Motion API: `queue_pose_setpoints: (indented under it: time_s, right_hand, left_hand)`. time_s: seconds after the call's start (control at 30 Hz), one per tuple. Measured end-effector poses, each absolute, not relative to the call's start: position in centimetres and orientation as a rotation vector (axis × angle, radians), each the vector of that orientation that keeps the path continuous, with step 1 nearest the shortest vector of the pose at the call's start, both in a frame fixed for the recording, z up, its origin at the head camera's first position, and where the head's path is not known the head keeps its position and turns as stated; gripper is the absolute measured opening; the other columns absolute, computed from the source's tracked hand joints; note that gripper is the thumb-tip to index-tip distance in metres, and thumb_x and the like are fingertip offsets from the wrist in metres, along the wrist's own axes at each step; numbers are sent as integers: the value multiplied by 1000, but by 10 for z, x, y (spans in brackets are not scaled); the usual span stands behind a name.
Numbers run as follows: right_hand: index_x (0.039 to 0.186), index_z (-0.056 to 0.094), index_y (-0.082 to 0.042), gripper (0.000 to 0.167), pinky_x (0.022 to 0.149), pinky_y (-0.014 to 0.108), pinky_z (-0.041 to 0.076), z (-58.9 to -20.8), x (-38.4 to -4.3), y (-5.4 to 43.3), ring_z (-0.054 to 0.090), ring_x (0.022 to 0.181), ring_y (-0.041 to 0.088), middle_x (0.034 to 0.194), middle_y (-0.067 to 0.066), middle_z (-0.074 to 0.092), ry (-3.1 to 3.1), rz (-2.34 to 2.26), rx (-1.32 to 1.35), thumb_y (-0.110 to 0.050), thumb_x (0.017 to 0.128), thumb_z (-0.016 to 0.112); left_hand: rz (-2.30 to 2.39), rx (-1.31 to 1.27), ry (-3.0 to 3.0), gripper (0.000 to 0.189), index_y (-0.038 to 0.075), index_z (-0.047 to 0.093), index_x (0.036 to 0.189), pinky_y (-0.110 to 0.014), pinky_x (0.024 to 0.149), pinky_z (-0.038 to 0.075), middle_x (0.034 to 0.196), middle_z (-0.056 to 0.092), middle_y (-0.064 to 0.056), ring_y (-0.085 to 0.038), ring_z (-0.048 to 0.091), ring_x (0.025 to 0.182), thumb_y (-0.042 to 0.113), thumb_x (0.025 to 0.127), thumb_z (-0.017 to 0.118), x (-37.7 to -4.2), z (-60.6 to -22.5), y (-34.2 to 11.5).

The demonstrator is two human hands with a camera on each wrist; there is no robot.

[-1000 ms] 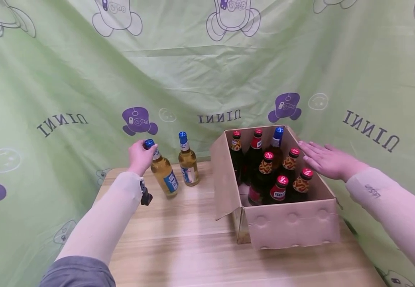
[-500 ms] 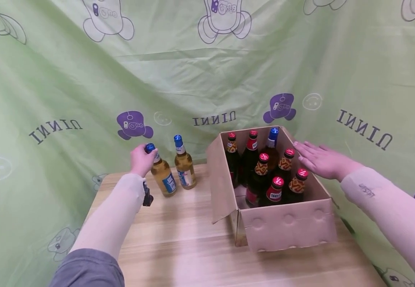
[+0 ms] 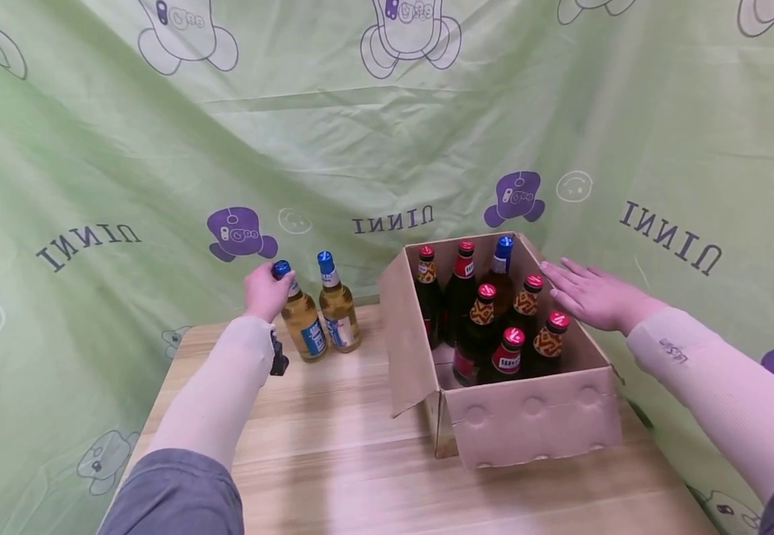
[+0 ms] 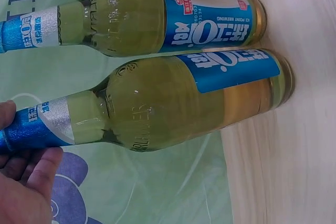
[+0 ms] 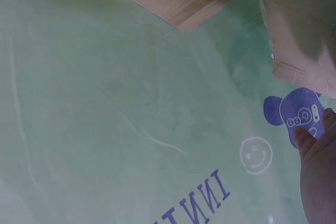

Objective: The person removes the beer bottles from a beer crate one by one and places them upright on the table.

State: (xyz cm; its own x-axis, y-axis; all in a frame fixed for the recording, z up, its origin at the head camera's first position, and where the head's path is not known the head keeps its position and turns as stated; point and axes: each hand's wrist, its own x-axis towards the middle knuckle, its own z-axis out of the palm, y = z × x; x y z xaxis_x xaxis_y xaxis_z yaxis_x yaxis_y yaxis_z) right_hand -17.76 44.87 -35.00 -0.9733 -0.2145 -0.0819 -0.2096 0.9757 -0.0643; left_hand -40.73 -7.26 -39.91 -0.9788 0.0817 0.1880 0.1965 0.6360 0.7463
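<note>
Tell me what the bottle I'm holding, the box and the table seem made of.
The bottle looks like glossy glass: see-through, with raised lettering. The box seems matte brown cardboard, given its bent flaps. The table looks like satiny wood or wood-look laminate; visible grain fits either.

A curtained-off booth, by the look of it: green printed fabric [image 3: 293, 141] hangs in folds along the left, far and right sides, close around a wood-grain table [image 3: 346, 461]. Whether home, shop or office lies beyond the fabric cannot be told.
</note>
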Motion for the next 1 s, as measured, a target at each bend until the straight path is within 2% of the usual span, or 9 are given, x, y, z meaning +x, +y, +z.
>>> queue_pose_setpoints:
  time_s: [0.27, 0.47, 0.6, 0.77, 0.87, 1.0]
  right_hand:
    - [159, 25, 5, 60, 118, 68, 13, -348, -182, 447, 15, 150, 53, 165, 27, 22, 3036, -137, -338, -30, 113, 36]
    - [159, 25, 6, 60, 119, 66, 14, -349, -178, 448, 15, 150, 53, 165, 27, 21, 3026, -136, -320, -30, 113, 36]
    - [159, 25, 7, 60, 119, 66, 14, -351, -178, 448, 15, 150, 53, 165, 28, 21, 3025, -147, -316, -30, 113, 35]
    - [159, 24, 8, 60, 119, 66, 14, -353, -180, 451, 14, 149, 54, 164, 29, 20, 3022, -159, -317, -30, 113, 34]
    - [158, 24, 8, 60, 119, 65, 14, -353, -180, 453, 14, 149, 55, 164, 30, 20, 3022, -164, -324, -30, 113, 35]
    - [158, 24, 9, 60, 119, 65, 15, -353, -182, 453, 14, 149, 55, 164, 30, 20, 3018, -159, -329, -29, 113, 35]
  left_hand:
    - [-1310, -206, -2694, 44, -12, 56, 136, -52, 102, 51, 128, 63, -31, -44, 62, 117, 18, 104, 63, -415, -405, -69]
    - [-1257, -215, -2776, 58, -13, 43, 147, -54, 107, 46, 138, 55, -34, -48, 53, 127, 22, 105, 61, -419, -398, -64]
    - [-1285, -186, -2794, 62, -12, 38, 150, -53, 107, 47, 142, 51, -34, -47, 53, 129, 23, 103, 61, -416, -391, -60]
    - [-1293, -187, -2651, 59, -7, 38, 149, -48, 116, 37, 150, 42, -27, -41, 44, 138, 22, 102, 60, -402, -373, -43]
    - [-1272, -302, -2499, 50, -5, 43, 144, -43, 119, 33, 149, 42, -22, -37, 42, 139, 17, 103, 59, -388, -355, -21]
    - [-1252, -567, -2424, 43, -5, 48, 139, -41, 115, 37, 140, 50, -21, -36, 48, 132, 13, 102, 61, -371, -335, 17]
